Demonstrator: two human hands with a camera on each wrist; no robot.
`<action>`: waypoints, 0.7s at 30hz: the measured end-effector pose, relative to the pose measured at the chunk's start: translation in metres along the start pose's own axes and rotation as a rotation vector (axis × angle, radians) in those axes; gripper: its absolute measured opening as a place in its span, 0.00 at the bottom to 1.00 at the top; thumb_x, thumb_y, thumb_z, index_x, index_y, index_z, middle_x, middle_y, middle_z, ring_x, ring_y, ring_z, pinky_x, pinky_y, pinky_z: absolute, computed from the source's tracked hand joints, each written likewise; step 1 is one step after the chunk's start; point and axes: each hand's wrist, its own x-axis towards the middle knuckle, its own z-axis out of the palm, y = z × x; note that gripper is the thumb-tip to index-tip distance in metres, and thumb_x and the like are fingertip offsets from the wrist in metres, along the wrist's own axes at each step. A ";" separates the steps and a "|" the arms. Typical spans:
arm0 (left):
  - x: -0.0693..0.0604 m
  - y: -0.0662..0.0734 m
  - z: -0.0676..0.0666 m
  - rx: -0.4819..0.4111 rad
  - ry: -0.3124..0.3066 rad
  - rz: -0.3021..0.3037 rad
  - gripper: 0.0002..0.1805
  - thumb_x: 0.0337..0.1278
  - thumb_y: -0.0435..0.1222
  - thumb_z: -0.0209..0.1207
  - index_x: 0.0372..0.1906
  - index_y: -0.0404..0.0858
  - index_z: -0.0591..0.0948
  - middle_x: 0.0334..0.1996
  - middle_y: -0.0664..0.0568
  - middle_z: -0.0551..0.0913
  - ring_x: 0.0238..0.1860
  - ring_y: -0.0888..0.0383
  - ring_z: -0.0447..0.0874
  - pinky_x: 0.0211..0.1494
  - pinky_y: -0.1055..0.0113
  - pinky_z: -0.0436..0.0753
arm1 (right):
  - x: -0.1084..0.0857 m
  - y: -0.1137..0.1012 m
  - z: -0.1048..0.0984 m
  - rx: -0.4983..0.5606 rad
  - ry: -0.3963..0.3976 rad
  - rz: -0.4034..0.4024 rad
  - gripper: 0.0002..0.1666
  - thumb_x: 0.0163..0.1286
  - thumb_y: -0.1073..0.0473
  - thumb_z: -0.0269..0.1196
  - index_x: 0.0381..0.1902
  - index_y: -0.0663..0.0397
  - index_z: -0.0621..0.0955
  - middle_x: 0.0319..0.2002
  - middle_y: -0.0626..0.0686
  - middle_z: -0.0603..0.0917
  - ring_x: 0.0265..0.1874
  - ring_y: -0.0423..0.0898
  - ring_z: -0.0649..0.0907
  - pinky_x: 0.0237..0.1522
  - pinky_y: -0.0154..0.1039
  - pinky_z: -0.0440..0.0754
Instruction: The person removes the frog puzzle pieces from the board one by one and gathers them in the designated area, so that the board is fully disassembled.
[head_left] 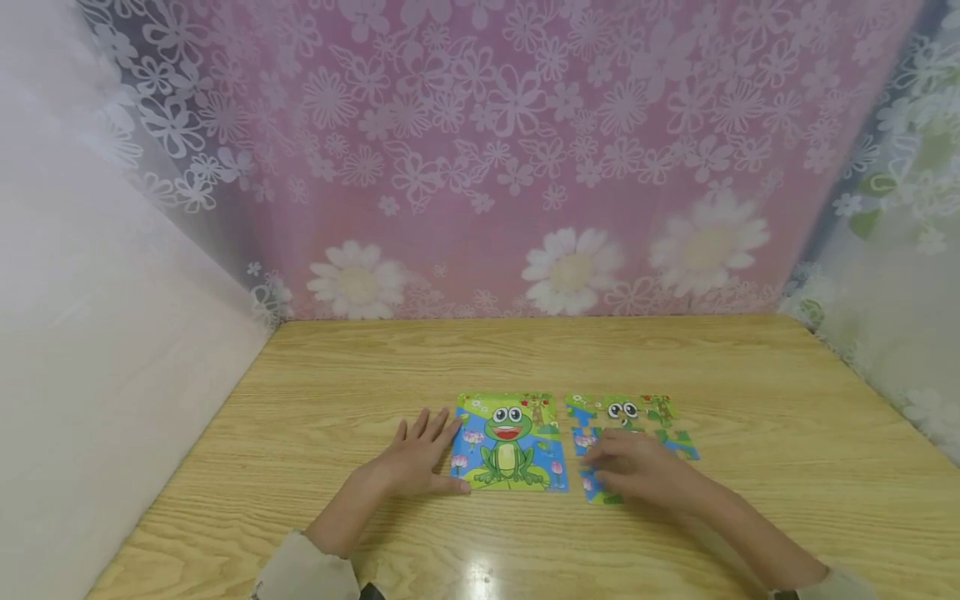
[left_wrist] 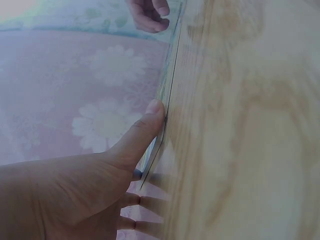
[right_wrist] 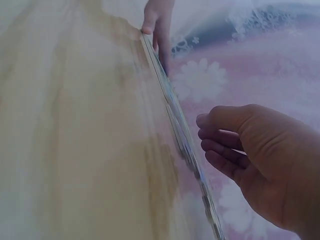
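Observation:
A square frog picture (head_left: pixel 507 442) lies flat on the wooden table. My left hand (head_left: pixel 416 462) rests at its left side, fingers spread, with the thumb on its lower left corner. In the left wrist view that thumb (left_wrist: pixel 145 127) touches the picture's thin edge. To the right lie frog puzzle pieces (head_left: pixel 622 408), partly fitted together and with gaps between some. Over their lower part hovers my right hand (head_left: pixel 648 471), hiding several pieces. Its fingers are loosely bent in the right wrist view, and nothing shows between thumb and fingertips (right_wrist: pixel 202 120).
The wooden table (head_left: pixel 360 358) runs back to a pink curtain (head_left: pixel 465 208) with white flowers. A pale wall (head_left: pixel 112 333) borders the left side, and a flowered sheet (head_left: pixel 900 308) borders the right.

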 end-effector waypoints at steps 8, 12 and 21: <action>0.000 -0.001 0.002 0.002 0.000 0.010 0.52 0.51 0.61 0.55 0.72 0.37 0.47 0.70 0.37 0.40 0.67 0.35 0.32 0.62 0.37 0.37 | 0.038 -0.016 0.018 0.017 -0.096 0.038 0.11 0.61 0.64 0.64 0.42 0.55 0.81 0.41 0.46 0.77 0.38 0.42 0.76 0.37 0.34 0.78; 0.001 -0.002 0.002 0.007 0.001 0.004 0.52 0.51 0.62 0.54 0.72 0.38 0.46 0.70 0.38 0.39 0.68 0.36 0.31 0.62 0.38 0.37 | 0.057 -0.017 0.030 -0.077 -0.111 0.021 0.13 0.59 0.62 0.66 0.43 0.55 0.80 0.43 0.46 0.78 0.42 0.45 0.77 0.41 0.37 0.78; 0.000 -0.001 0.001 -0.002 0.003 0.003 0.52 0.51 0.61 0.55 0.72 0.37 0.47 0.70 0.37 0.40 0.68 0.36 0.32 0.62 0.38 0.37 | 0.071 -0.022 0.039 -0.068 -0.216 0.144 0.18 0.60 0.58 0.65 0.49 0.54 0.79 0.49 0.47 0.76 0.48 0.48 0.74 0.47 0.41 0.75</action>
